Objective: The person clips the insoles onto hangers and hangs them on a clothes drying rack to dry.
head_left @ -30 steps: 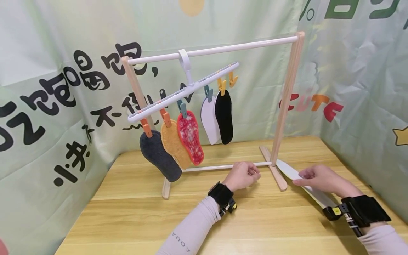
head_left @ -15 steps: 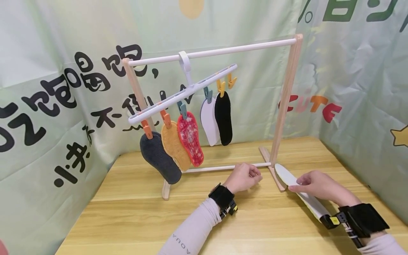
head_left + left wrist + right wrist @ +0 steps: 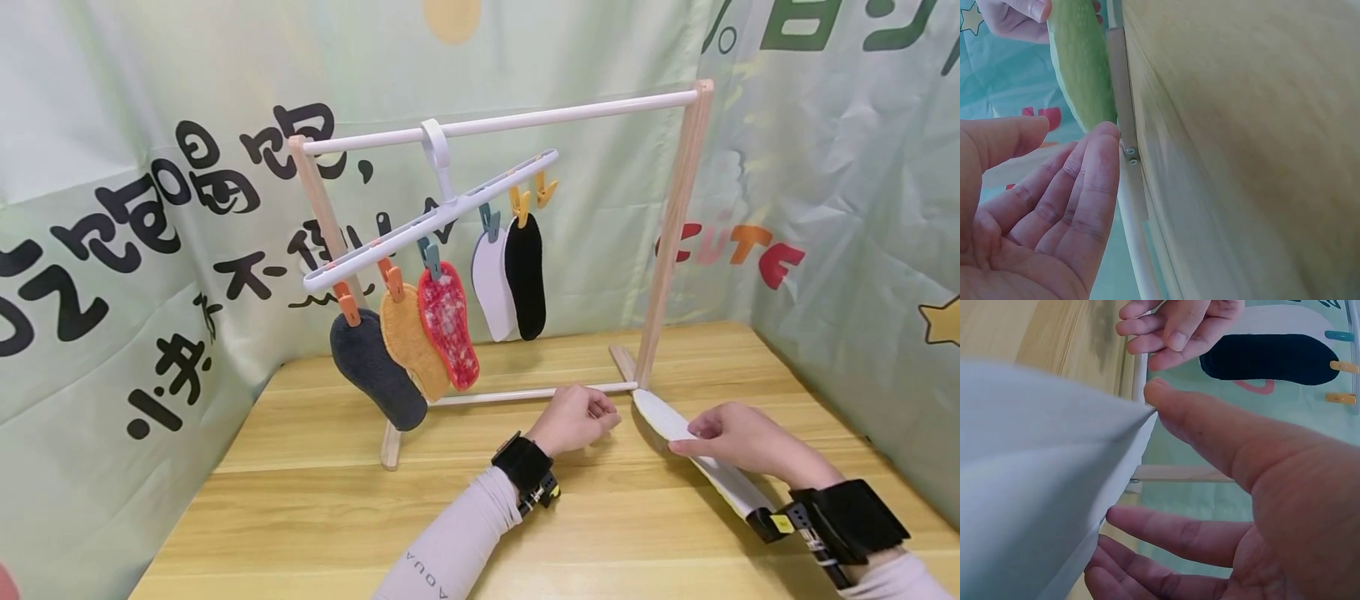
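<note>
My right hand (image 3: pixel 750 437) grips an insole (image 3: pixel 723 477) by its edges, thumb on one side and fingers on the other, above the table's right part. Its upper face is white; in the left wrist view the underside (image 3: pixel 1082 56) looks green. My left hand (image 3: pixel 573 417) is by the rack's lower bar, fingers loosely bent and holding nothing. In the left wrist view its fingertips lie near the insole's tip; whether they touch is unclear. A white clip hanger (image 3: pixel 450 208) carries insoles: dark grey (image 3: pixel 378 367), orange (image 3: pixel 408 333), red-and-white (image 3: pixel 448 325), white (image 3: pixel 492 283) and black (image 3: pixel 527 279).
The hanger hooks over the top bar (image 3: pixel 570 112) of a wooden-legged rack and slants down to the left. Its far-right yellow clothespin (image 3: pixel 545 192) holds nothing. A rack foot (image 3: pixel 622 362) stands behind the insole's tip. Printed cloth (image 3: pixel 840 250) encloses the wooden table (image 3: pixel 315 500).
My right hand has brought the insole slightly left and toward me, its tip now in front of the rack's right foot. My left hand has barely shifted.
</note>
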Action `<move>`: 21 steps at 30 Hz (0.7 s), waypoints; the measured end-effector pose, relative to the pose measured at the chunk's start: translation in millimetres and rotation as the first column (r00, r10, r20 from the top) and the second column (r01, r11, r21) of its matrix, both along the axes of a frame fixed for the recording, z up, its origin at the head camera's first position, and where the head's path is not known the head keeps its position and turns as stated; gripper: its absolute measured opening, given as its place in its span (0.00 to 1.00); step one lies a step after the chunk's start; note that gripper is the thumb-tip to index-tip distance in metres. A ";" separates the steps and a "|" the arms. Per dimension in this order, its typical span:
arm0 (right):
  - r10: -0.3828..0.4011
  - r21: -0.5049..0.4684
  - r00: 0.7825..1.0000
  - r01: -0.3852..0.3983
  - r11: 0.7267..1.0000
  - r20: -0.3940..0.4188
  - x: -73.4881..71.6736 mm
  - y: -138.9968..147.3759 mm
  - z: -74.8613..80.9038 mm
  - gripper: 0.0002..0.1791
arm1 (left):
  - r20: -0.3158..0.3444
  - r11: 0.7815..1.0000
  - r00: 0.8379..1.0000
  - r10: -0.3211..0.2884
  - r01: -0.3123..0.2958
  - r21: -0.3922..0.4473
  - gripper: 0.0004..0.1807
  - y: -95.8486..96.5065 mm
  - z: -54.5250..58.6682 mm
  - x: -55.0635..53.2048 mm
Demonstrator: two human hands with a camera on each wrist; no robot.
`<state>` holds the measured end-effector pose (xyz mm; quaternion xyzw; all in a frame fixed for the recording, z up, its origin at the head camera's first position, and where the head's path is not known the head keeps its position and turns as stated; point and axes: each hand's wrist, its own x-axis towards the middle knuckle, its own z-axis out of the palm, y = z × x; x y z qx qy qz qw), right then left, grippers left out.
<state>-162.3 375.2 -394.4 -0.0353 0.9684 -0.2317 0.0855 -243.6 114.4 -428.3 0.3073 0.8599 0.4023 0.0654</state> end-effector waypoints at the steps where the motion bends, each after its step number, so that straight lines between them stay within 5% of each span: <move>1: -0.001 0.003 1.000 0.001 1.000 -0.004 -0.6 -0.9 0.6 0.36 | 0.001 1.000 1.000 0.000 0.000 0.003 0.06 0.1 -0.1 0.1; 21: 0.021 -0.021 0.999 -0.021 1.000 -0.039 -9.4 -18.9 6.4 0.36 | 0.058 0.999 0.998 -0.017 0.015 0.035 0.15 1.4 -1.0 6.0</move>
